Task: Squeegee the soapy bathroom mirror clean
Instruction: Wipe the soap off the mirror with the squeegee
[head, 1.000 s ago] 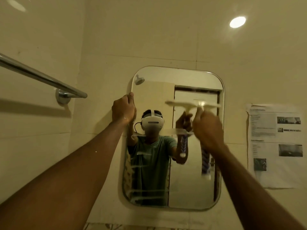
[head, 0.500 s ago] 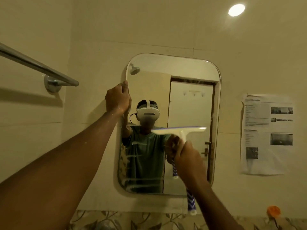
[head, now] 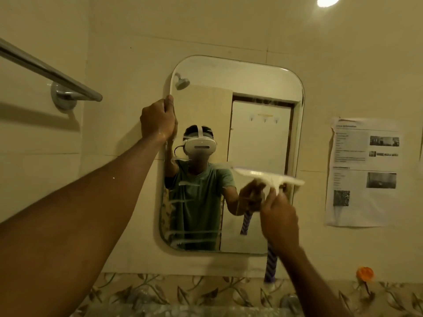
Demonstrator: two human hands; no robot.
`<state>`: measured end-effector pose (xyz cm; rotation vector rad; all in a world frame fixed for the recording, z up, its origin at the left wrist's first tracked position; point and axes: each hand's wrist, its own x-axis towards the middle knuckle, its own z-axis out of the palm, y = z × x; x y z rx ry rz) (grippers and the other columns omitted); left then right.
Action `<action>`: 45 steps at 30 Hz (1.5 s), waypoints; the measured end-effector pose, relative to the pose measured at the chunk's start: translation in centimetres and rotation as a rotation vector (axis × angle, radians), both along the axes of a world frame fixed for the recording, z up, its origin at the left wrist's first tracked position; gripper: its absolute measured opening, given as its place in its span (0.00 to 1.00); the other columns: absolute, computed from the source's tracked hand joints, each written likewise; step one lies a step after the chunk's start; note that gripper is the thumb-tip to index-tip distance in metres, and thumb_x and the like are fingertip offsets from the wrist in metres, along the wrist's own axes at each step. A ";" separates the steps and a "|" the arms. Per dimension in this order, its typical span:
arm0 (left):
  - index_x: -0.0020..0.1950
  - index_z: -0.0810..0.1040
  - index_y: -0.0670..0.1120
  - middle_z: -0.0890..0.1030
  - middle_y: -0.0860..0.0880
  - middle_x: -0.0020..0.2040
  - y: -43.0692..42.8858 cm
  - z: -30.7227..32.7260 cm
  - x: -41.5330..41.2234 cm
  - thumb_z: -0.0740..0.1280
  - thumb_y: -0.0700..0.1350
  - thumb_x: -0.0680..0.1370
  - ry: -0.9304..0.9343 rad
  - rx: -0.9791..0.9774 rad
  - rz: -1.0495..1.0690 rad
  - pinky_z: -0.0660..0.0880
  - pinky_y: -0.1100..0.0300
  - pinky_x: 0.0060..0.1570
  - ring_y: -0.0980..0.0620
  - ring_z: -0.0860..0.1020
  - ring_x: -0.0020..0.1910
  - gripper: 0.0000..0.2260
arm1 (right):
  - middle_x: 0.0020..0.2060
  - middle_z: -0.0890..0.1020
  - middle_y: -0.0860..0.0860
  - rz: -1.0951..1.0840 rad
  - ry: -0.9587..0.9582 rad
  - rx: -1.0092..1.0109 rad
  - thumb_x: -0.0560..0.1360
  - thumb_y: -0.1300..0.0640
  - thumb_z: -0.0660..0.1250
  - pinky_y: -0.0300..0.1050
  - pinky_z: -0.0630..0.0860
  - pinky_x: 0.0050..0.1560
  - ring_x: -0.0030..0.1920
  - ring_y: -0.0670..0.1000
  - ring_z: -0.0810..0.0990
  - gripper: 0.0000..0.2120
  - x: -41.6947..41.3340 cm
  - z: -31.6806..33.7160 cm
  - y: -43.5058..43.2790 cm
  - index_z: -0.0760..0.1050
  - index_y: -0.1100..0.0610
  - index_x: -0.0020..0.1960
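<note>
Towel rail (head: 45, 69): fixed to the left wall, well apart from the mirror.

Left hand (head: 158, 120): arm outstretched, fingers curled round the upper left edge of the mirror (head: 251, 72), gripping it.

Mirror: mounted on the tiled wall. Soap streaks (head: 190, 234) run across the lower left of the glass. The upper and right parts look mostly clear of foam.

Squeegee (head: 267, 176): white blade roughly level, at the right half of the glass about mid-height. It is blurred, so contact with the glass cannot be confirmed.

Right hand (head: 279, 218): clamped on the squeegee's striped handle, just below the blade. The two hands are well apart.

Paper notice (head: 364, 172): stuck to the wall right of the mirror. An orange object (head: 365, 273) sits below it.
</note>
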<state>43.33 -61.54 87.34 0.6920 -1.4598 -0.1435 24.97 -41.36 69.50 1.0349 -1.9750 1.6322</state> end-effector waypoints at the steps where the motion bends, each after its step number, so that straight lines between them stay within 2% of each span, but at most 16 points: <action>1: 0.42 0.75 0.45 0.76 0.47 0.36 0.1 0.0 0.0 0.52 0.54 0.83 -0.003 0.003 -0.004 0.67 0.62 0.33 0.52 0.74 0.35 0.19 | 0.30 0.76 0.49 0.000 -0.012 0.025 0.83 0.47 0.51 0.37 0.68 0.26 0.27 0.46 0.73 0.17 0.7 -1.7 0.2 0.71 0.55 0.44; 4: 0.43 0.76 0.43 0.76 0.47 0.36 0.5 0.0 0.2 0.52 0.54 0.83 -0.014 0.017 -0.008 0.65 0.65 0.29 0.53 0.74 0.34 0.20 | 0.31 0.76 0.51 -0.030 0.009 0.063 0.83 0.47 0.50 0.39 0.68 0.28 0.29 0.47 0.74 0.18 1.3 -1.7 0.9 0.71 0.54 0.42; 9: 0.44 0.77 0.41 0.76 0.47 0.36 0.2 -0.1 0.1 0.52 0.54 0.83 0.001 0.018 -0.012 0.65 0.66 0.29 0.54 0.72 0.30 0.22 | 0.30 0.74 0.48 -0.044 0.208 -0.091 0.84 0.49 0.49 0.36 0.66 0.28 0.27 0.44 0.72 0.19 0.6 8.4 0.0 0.73 0.56 0.44; 12: 0.44 0.77 0.41 0.76 0.47 0.36 0.3 -0.1 0.1 0.52 0.52 0.84 0.004 0.005 -0.016 0.64 0.68 0.29 0.60 0.69 0.29 0.20 | 0.31 0.77 0.48 -0.027 0.211 -0.065 0.84 0.48 0.49 0.36 0.69 0.28 0.29 0.44 0.77 0.20 1.3 11.8 -1.7 0.74 0.57 0.47; 14: 0.46 0.78 0.41 0.76 0.47 0.38 0.4 -0.2 0.2 0.53 0.50 0.84 0.001 -0.003 -0.048 0.65 0.68 0.31 0.57 0.71 0.31 0.19 | 0.34 0.79 0.50 0.014 0.170 -0.006 0.83 0.46 0.49 0.37 0.72 0.28 0.32 0.47 0.80 0.18 2.1 10.1 -2.1 0.73 0.55 0.48; 17: 0.48 0.79 0.40 0.77 0.46 0.39 0.5 -0.2 0.5 0.53 0.49 0.83 0.012 0.007 -0.121 0.71 0.62 0.37 0.53 0.74 0.36 0.18 | 0.34 0.79 0.49 0.079 0.097 0.057 0.82 0.46 0.52 0.36 0.71 0.26 0.30 0.45 0.78 0.15 4.2 2.0 -2.2 0.72 0.54 0.48; 21: 0.45 0.78 0.40 0.76 0.47 0.37 0.6 0.0 1.3 0.52 0.47 0.83 -0.023 0.019 -0.192 0.67 0.67 0.32 0.57 0.71 0.32 0.19 | 0.31 0.77 0.46 0.007 0.027 0.155 0.82 0.47 0.50 0.32 0.70 0.25 0.28 0.42 0.76 0.17 6.5 -4.6 -2.6 0.74 0.54 0.47; 23: 0.42 0.78 0.39 0.77 0.43 0.37 0.6 0.2 1.9 0.52 0.47 0.83 -0.040 0.022 -0.228 0.71 0.62 0.35 0.51 0.74 0.34 0.20 | 0.29 0.76 0.46 0.023 0.045 0.100 0.83 0.47 0.50 0.31 0.67 0.21 0.25 0.40 0.75 0.18 7.0 -2.2 -2.4 0.73 0.53 0.43; 26: 0.44 0.78 0.34 0.80 0.36 0.42 0.1 0.7 2.5 0.52 0.49 0.82 -0.042 0.058 -0.311 0.76 0.48 0.50 0.39 0.79 0.43 0.22 | 0.29 0.75 0.47 0.048 0.181 -0.041 0.84 0.48 0.51 0.30 0.68 0.22 0.24 0.42 0.73 0.18 7.7 5.8 -2.7 0.72 0.53 0.42; 30: 0.46 0.77 0.36 0.81 0.37 0.45 -0.2 0.8 3.1 0.51 0.50 0.82 -0.060 0.101 -0.410 0.76 0.43 0.54 0.39 0.80 0.45 0.22 | 0.32 0.78 0.48 0.003 0.266 -0.032 0.84 0.46 0.49 0.35 0.70 0.28 0.29 0.43 0.78 0.20 8.2 13.6 -5.2 0.74 0.56 0.48; 33: 0.39 0.74 0.41 0.80 0.37 0.42 0.0 0.8 3.2 0.52 0.49 0.82 -0.047 0.099 -0.436 0.77 0.43 0.52 0.39 0.79 0.43 0.20 | 0.33 0.79 0.48 0.045 0.227 0.038 0.83 0.45 0.50 0.38 0.74 0.30 0.31 0.45 0.79 0.18 8.9 11.8 -5.6 0.73 0.55 0.49; 36: 0.35 0.72 0.44 0.77 0.39 0.38 0.0 0.8 3.2 0.53 0.50 0.81 -0.025 0.100 -0.448 0.78 0.43 0.50 0.43 0.76 0.38 0.19 | 0.32 0.78 0.47 0.080 0.180 0.104 0.82 0.43 0.53 0.36 0.73 0.26 0.28 0.43 0.77 0.14 9.6 4.3 -5.5 0.70 0.50 0.46; 38: 0.35 0.72 0.44 0.76 0.41 0.37 -0.1 0.6 3.2 0.54 0.50 0.81 -0.013 0.097 -0.450 0.78 0.44 0.49 0.45 0.75 0.37 0.19 | 0.33 0.79 0.46 0.066 0.168 0.133 0.80 0.41 0.51 0.36 0.76 0.27 0.29 0.43 0.79 0.17 10.0 -0.9 -5.5 0.72 0.51 0.50; 40: 0.34 0.72 0.44 0.76 0.40 0.37 -0.1 0.6 3.2 0.54 0.50 0.81 -0.014 0.086 -0.441 0.78 0.43 0.49 0.43 0.75 0.36 0.19 | 0.32 0.78 0.46 0.021 0.147 0.180 0.81 0.42 0.50 0.34 0.73 0.25 0.29 0.43 0.78 0.17 10.3 -3.5 -5.5 0.72 0.52 0.51; 42: 0.32 0.71 0.44 0.77 0.39 0.37 0.2 0.6 3.2 0.53 0.50 0.82 -0.025 0.075 -0.416 0.77 0.42 0.48 0.40 0.77 0.38 0.20 | 0.31 0.77 0.45 0.009 0.153 0.200 0.83 0.45 0.50 0.31 0.67 0.23 0.27 0.42 0.75 0.16 10.6 -2.6 -5.0 0.73 0.52 0.48; 45: 0.33 0.71 0.42 0.78 0.35 0.37 0.3 0.7 3.4 0.53 0.50 0.82 -0.037 0.072 -0.421 0.77 0.42 0.49 0.38 0.78 0.38 0.21 | 0.30 0.76 0.45 0.051 0.248 0.074 0.83 0.46 0.51 0.31 0.68 0.23 0.27 0.43 0.75 0.16 11.0 3.3 -4.7 0.71 0.51 0.43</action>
